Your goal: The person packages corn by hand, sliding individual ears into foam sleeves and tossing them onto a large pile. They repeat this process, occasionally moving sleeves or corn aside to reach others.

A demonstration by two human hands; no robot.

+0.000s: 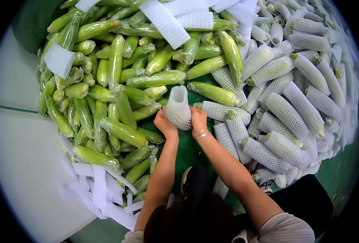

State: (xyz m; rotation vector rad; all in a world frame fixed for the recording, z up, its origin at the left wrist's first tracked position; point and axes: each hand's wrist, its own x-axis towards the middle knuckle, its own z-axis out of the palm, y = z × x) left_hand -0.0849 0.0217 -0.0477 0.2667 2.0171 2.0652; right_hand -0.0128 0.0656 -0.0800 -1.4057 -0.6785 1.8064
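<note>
A white foam net sleeve [178, 108] stands upright between my hands, its top end gaping. My left hand [166, 124] grips its left side, fingers curled at the edge. On the other side my right hand [198, 120], with a clear band at the wrist, closes on the sleeve too. Whether anything is inside the sleeve is hidden. Just beyond it lies a film-wrapped green ear of corn [214, 94]. A sleeved ear [224, 111] rests right beside my right hand.
Film-wrapped green corn ears [122, 131] are heaped to the left and ahead. Sleeved ears [287, 113] form a large pile on the right. Flat foam sleeves lie at the back [165, 22] and front left [100, 188]. Green surface [183, 150] shows between the piles.
</note>
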